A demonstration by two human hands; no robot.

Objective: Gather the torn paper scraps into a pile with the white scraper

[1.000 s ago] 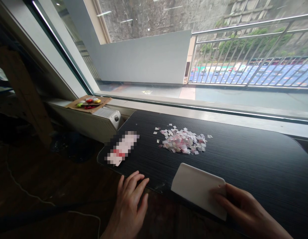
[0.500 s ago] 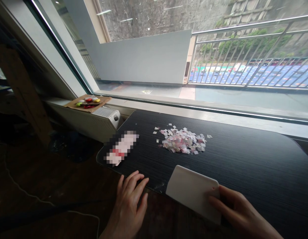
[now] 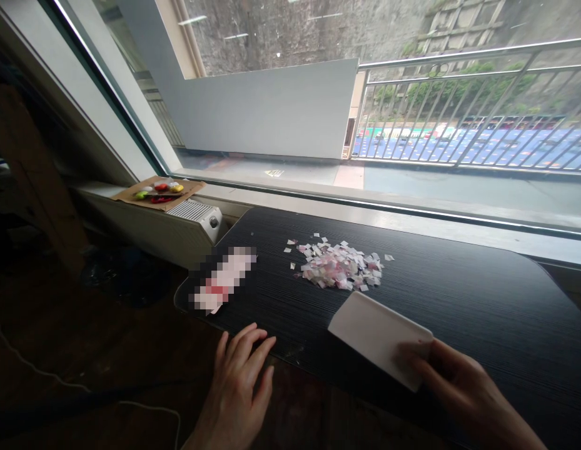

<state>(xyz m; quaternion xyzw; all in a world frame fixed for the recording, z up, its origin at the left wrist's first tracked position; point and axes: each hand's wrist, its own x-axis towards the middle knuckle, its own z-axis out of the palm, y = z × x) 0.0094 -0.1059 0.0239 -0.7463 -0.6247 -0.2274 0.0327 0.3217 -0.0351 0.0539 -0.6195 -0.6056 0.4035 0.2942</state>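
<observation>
A shallow white rectangular tray is gripped at its near right end by my right hand, thumb on top. It slants over the front part of the dark table; whether it touches the surface I cannot tell. Just beyond its far edge lies a loose heap of small cut paper-like squares, whitish and pinkish, with a few strays around it. My left hand holds nothing, its fingers apart at the table's front edge. Nearest to it is a blurred-out pinkish strip with a red band.
A white radiator stands left of the table, with a brown cardboard sheet bearing several small colourful items. Behind the table runs a window sill under large glass. A white cable lies on the dark floor at left.
My right hand has moved the tray away from me and slightly right, closer to the heap of squares. My left hand stays at the table edge. The view has shifted slightly.
</observation>
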